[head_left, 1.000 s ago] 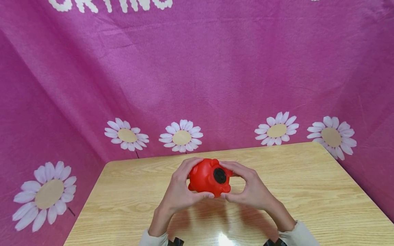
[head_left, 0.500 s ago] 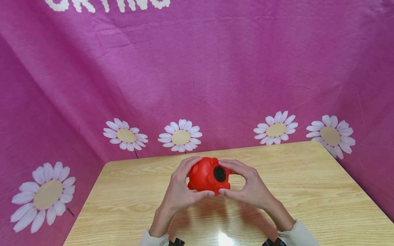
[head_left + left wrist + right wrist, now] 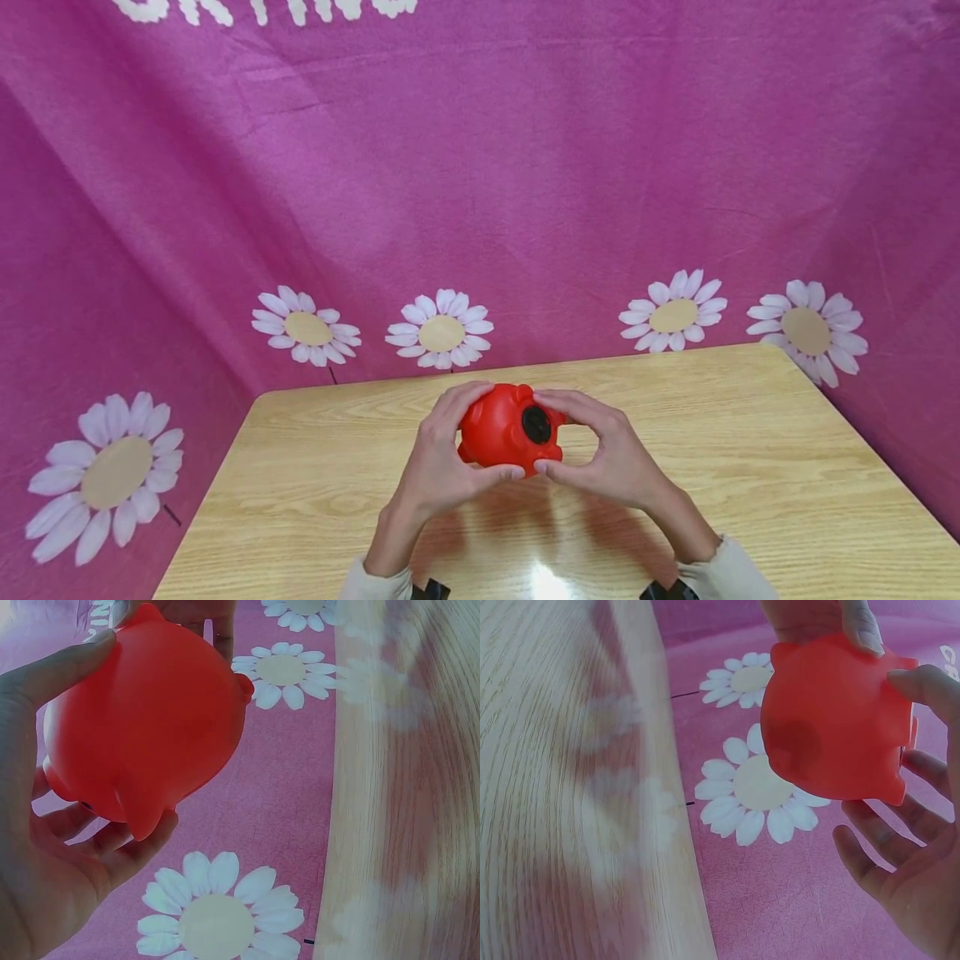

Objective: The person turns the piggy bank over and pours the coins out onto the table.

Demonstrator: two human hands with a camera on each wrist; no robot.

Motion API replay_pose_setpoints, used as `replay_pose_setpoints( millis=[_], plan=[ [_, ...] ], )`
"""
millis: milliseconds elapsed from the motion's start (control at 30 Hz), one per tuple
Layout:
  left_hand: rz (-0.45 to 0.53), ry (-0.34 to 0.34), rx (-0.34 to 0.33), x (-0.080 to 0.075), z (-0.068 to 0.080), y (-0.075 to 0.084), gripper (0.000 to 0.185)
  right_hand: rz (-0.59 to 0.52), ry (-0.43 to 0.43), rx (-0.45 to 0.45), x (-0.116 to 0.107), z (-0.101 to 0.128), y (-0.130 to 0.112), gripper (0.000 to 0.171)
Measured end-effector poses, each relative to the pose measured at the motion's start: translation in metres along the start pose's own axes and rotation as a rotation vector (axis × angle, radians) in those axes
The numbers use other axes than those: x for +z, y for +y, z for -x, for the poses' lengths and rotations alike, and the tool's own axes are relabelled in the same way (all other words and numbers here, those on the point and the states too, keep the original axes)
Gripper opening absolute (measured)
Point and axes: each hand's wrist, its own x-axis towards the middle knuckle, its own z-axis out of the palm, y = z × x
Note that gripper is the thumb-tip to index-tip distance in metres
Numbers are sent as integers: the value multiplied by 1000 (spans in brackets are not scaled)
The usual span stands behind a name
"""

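Both hands hold a glossy red piggy bank [image 3: 491, 429] above the table, lying on its side so that its underside with a round black plug [image 3: 536, 425] faces the head camera. My left hand [image 3: 441, 458] curls round the head end, thumb along the near side and fingers over the far side. On the other end, my right hand [image 3: 611, 446] pinches near the feet with thumb and fingertips. An ear and a dark eye of the piggy bank [image 3: 150, 712] show in the left wrist view. Its smooth rounded rump [image 3: 817, 727] fills the right wrist view beside the fingers [image 3: 881, 840].
A light wood-grain table [image 3: 315, 492] lies beneath the hands, with their shadows and a bright glare spot on it. Behind and at the sides hangs a magenta cloth [image 3: 480, 167] printed with white daisies and white lettering. Dark wrist straps show at both cuffs.
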Motion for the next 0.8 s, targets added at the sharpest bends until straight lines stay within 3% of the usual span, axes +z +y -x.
replay_pose_setpoints(
  millis=[433,800],
  plan=[
    [-12,37,76,0,-1,0,87,1,2,-12,-4,-1,-3,71],
    [-20,8,71,-1,0,-1,88,18,47,12,-7,-2,-5,39]
  ],
)
